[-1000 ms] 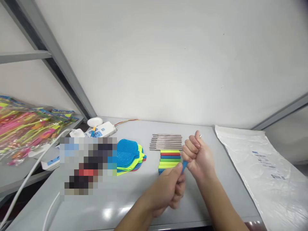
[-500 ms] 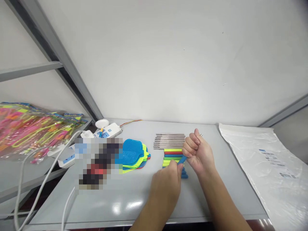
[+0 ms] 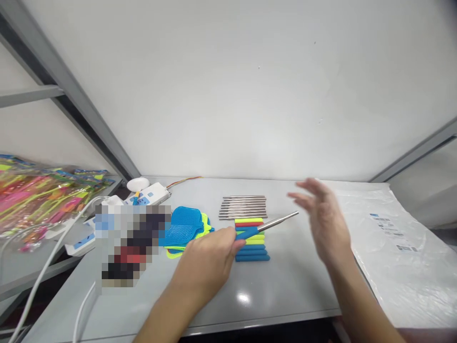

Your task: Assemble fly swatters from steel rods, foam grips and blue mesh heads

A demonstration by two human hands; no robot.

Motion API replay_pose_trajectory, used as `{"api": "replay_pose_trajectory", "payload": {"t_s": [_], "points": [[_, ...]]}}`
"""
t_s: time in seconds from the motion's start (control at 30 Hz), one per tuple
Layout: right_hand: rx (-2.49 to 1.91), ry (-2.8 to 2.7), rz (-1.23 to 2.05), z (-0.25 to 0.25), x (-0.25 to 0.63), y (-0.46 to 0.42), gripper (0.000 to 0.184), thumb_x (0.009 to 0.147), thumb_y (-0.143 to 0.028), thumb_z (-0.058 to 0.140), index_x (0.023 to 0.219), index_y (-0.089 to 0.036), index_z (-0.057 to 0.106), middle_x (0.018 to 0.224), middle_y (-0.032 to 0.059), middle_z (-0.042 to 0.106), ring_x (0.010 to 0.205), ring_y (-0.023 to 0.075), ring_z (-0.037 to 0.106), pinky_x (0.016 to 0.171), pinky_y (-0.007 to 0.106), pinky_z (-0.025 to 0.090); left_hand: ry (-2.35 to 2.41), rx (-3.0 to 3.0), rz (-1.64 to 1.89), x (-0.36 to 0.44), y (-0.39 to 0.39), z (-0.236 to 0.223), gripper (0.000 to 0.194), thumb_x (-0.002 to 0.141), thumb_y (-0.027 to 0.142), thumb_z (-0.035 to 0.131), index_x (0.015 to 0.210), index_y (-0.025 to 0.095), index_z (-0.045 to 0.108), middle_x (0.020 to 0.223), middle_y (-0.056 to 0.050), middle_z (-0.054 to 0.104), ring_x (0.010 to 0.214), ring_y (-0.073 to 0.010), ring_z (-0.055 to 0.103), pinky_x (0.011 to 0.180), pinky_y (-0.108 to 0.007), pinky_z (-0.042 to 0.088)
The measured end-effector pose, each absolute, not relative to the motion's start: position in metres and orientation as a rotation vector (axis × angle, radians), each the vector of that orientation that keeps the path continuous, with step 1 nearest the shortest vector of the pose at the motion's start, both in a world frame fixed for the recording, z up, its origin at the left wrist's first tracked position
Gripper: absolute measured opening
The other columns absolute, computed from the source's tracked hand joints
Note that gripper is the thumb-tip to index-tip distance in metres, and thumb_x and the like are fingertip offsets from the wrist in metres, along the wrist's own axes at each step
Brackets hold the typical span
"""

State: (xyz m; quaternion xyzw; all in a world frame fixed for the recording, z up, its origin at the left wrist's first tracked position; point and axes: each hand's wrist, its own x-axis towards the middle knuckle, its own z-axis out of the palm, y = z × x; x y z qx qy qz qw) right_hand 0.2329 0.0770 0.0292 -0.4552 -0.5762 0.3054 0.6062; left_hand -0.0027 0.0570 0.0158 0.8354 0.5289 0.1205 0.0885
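My left hand [image 3: 214, 252] is closed around the blue grip of a fly swatter handle [image 3: 250, 233], whose metal rod points up and to the right. My right hand [image 3: 323, 216] is raised to the right of the rod tip, fingers apart and a little blurred, touching nothing. Under the held handle lies a row of coloured grips [image 3: 253, 254] in yellow, red, green and blue. Just behind them is a row of metal rods [image 3: 243, 207]. Left of my left hand, a stack of mesh fly swatter heads [image 3: 183, 224] shows blue on top, with yellow-green and red edges below.
A white plastic package [image 3: 392, 257] covers the table's right side. Power strips [image 3: 153, 194] with white cables stand at the left, beside a pixelated patch. Bagged colourful items [image 3: 46, 195] lie on the far-left shelf. A wall [image 3: 228, 95] closes off the back.
My right hand has let go of the handle and moved right, opening. My left hand has shifted left with the handle, baring its metal rod. The whole view has turned slightly right.
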Motion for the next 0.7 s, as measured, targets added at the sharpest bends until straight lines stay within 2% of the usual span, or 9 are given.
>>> {"api": "replay_pose_trajectory", "payload": {"t_s": [0.03, 0.1, 0.2, 0.23, 0.3, 0.37, 0.43, 0.57, 0.7], "points": [[-1.128, -1.484, 0.484, 0.033, 0.241, 0.079, 0.055, 0.088, -0.054, 0.056, 0.137, -0.031, 0.045, 0.139, 0.0105, 0.05, 0.118, 0.0295, 0.055, 0.102, 0.051, 0.036, 1.569, 2.532, 0.351, -0.007, 0.06, 0.018, 0.033, 0.101, 0.035, 0.034, 0.076, 0.02, 0.048, 0.069, -0.001, 0.059, 0.06, -0.0181, 0.055, 0.052, -0.027, 0.028], [-1.225, -1.944, 0.238, 0.041, 0.249, 0.082, 0.058, 0.081, -0.051, 0.067, 0.132, -0.029, 0.05, 0.131, 0.0112, 0.057, 0.118, 0.0323, 0.053, 0.104, 0.055, 0.03, 1.542, 2.618, 0.369, -0.012, 0.066, 0.024, 0.032, 0.101, 0.035, 0.034, 0.078, 0.02, 0.052, 0.074, -0.001, 0.059, 0.066, -0.0174, 0.055, 0.054, -0.027, 0.031], [-1.206, -2.46, 0.094, 0.039, 0.243, 0.087, 0.022, 0.088, -0.044, 0.062, 0.099, -0.025, 0.062, 0.091, 0.0073, 0.069, 0.088, 0.0279, 0.062, 0.101, 0.058, 0.029, 1.475, 2.676, 0.38, -0.007, 0.076, 0.031, 0.032, 0.102, 0.035, 0.035, 0.082, 0.019, 0.054, 0.077, 0.0, 0.058, 0.07, -0.0166, 0.056, 0.056, -0.027, 0.034], [-1.186, -2.524, 0.06, 0.034, 0.238, 0.088, 0.017, 0.091, -0.039, 0.056, 0.088, -0.023, 0.061, 0.08, 0.0058, 0.067, 0.077, 0.0252, 0.06, 0.097, 0.057, 0.032, 1.446, 2.689, 0.37, -0.003, 0.078, 0.032, 0.032, 0.102, 0.035, 0.036, 0.083, 0.019, 0.055, 0.077, 0.0, 0.058, 0.071, -0.0167, 0.056, 0.056, -0.026, 0.035], [-1.177, -2.583, 0.038, 0.02, 0.231, 0.088, 0.022, 0.095, -0.031, 0.048, 0.077, -0.022, 0.057, 0.068, 0.0045, 0.062, 0.064, 0.0217, 0.054, 0.083, 0.049, 0.041, 1.384, 2.733, 0.339, 0.004, 0.082, 0.031, 0.03, 0.101, 0.034, 0.038, 0.083, 0.018, 0.057, 0.077, -0.002, 0.059, 0.072, -0.0179, 0.058, 0.057, -0.026, 0.037], [-1.19, -2.639, 0.165, 0.005, 0.226, 0.085, 0.02, 0.096, -0.027, 0.045, 0.08, -0.022, 0.055, 0.064, 0.0036, 0.06, 0.056, 0.0197, 0.051, 0.063, 0.036, 0.04, 1.323, 2.8, 0.302, 0.011, 0.083, 0.026, 0.029, 0.1, 0.034, 0.042, 0.084, 0.017, 0.059, 0.08, -0.004, 0.06, 0.075, -0.0206, 0.06, 0.058, -0.027, 0.04], [-1.199, -2.671, 0.391, -0.005, 0.223, 0.082, 0.015, 0.097, -0.026, 0.044, 0.087, -0.022, 0.054, 0.064, 0.0015, 0.061, 0.051, 0.0174, 0.049, 0.051, 0.029, 0.031, 1.245, 2.859, 0.272, 0.016, 0.083, 0.017, 0.03, 0.099, 0.036, 0.043, 0.086, 0.016, 0.061, 0.082, -0.007, 0.063, 0.078, -0.0233, 0.062, 0.06, -0.029, 0.042], [-1.147, -2.693, 0.603, -0.005, 0.216, 0.084, 0.012, 0.094, -0.018, 0.043, 0.088, -0.024, 0.052, 0.069, -0.001, 0.064, 0.05, 0.0142, 0.05, 0.049, 0.027, 0.023, 1.182, 2.81, 0.237, 0.019, 0.083, 0.003, 0.04, 0.099, 0.046, 0.039, 0.092, 0.015, 0.063, 0.079, -0.01, 0.066, 0.072, -0.0245, 0.065, 0.063, -0.032, 0.045], [-1.1, -2.797, 0.316, 0.0, 0.219, 0.099, 0.013, 0.091, -0.013, 0.044, 0.083, -0.023, 0.05, 0.062, -0.0024, 0.06, 0.046, 0.0134, 0.044, 0.047, 0.026, 0.018, 1.264, 2.479, 0.202, 0.015, 0.092, 0.01, 0.049, 0.097, 0.055, 0.033, 0.09, 0.017, 0.063, 0.07, -0.008, 0.065, 0.068, -0.0253, 0.063, 0.066, -0.034, 0.044]]}}
